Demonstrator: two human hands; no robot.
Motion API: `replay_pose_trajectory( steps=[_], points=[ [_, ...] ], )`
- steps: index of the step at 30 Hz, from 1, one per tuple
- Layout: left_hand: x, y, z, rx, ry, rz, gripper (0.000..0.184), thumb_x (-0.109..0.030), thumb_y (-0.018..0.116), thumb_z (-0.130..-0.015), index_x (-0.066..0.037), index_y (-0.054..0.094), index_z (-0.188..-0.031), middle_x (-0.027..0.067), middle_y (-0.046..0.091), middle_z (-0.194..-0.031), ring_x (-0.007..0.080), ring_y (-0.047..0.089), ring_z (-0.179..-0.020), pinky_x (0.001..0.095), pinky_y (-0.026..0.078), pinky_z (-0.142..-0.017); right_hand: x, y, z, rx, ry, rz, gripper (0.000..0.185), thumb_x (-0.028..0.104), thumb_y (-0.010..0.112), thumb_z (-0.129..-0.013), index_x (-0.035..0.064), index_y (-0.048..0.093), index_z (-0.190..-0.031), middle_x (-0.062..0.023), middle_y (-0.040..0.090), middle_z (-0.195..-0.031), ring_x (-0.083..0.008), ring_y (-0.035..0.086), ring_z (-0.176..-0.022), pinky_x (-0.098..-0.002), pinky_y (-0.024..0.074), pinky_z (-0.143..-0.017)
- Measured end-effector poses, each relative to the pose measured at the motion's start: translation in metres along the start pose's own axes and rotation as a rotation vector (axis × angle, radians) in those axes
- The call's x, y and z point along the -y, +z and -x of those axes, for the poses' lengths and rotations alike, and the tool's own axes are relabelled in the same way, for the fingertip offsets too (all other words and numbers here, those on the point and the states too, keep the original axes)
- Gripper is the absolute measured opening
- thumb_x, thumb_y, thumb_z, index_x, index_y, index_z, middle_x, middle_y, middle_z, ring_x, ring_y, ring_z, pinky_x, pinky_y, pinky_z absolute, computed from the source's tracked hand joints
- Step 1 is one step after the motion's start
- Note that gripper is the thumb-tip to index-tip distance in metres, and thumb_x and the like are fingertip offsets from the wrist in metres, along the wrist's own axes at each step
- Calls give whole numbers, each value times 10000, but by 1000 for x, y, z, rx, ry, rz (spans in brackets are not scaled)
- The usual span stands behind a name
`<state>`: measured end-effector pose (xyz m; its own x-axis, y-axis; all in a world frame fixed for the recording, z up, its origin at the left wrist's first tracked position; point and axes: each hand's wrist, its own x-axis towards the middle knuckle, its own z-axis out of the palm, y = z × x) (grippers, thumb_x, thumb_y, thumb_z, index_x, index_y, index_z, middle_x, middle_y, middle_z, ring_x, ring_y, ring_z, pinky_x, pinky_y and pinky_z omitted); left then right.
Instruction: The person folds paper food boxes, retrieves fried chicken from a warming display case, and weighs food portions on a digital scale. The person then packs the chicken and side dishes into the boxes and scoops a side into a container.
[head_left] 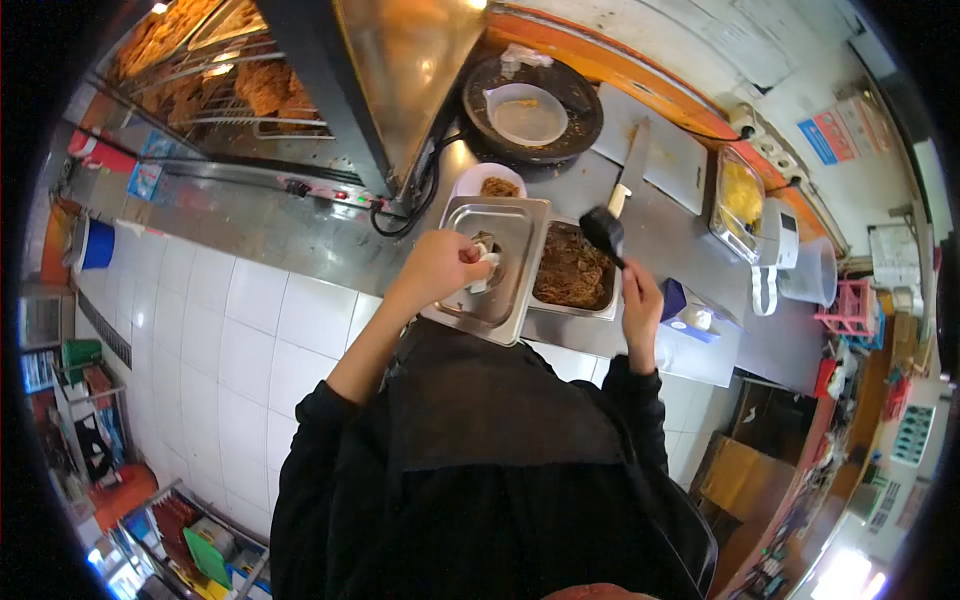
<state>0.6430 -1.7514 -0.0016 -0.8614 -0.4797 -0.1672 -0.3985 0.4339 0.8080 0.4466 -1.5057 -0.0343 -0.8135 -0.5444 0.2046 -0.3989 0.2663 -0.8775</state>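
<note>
My left hand is closed on a crumpled white tissue above a shallow steel lid, which lies at the counter's front edge. Just right of the lid, a steel pan holds brown shredded food. My right hand grips the handle of a black ladle, whose head is over the pan's upper right corner. Behind the lid, a white bowl contains some of the same brown food.
A heated display case with fried food stands at the upper left. Behind the pan are a dark wok, a knife and a cutting board. A scale and a container of yellow food are farther right.
</note>
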Motion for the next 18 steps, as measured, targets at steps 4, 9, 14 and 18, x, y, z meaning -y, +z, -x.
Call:
replay_pose_trajectory(
  steps=[4, 9, 14, 18],
  points=[
    [-24, 29, -33, 87, 78, -17, 272, -249, 703, -675, 18, 653, -700, 141, 618, -609, 209, 605, -551, 324, 456, -543, -29, -21, 64, 78, -356, 603, 246, 28, 608, -810, 74, 648, -1049, -93, 465, -691, -248, 517, -632, -361, 440, -560],
    [-43, 54, -60, 128, 86, -116, 260, -242, 704, -674, 12, 675, -715, 153, 647, -663, 236, 640, -605, 326, 489, -593, -50, -12, 90, -63, -235, 490, 243, 39, 581, -844, 62, 629, -1081, -80, 469, -694, -202, 513, -638, -335, 440, -556],
    [-52, 83, -70, 134, 84, -218, 264, -270, 704, -663, -9, 688, -700, 154, 644, -651, 264, 639, -598, 347, 497, -588, -63, -3, 89, -298, 409, -569, 249, 205, 480, -962, 17, 565, -1100, 39, 404, -627, -49, 388, -537, -217, 333, -469],
    [-51, 109, -79, 93, 184, -373, 230, -274, 688, -639, -44, 674, -645, 151, 615, -605, 312, 615, -579, 387, 485, -556, -59, -31, 86, -436, 549, -1069, 137, 201, 481, -961, 89, 499, -1037, 43, 371, -639, -52, 334, -537, -205, 291, -480]
  ],
)
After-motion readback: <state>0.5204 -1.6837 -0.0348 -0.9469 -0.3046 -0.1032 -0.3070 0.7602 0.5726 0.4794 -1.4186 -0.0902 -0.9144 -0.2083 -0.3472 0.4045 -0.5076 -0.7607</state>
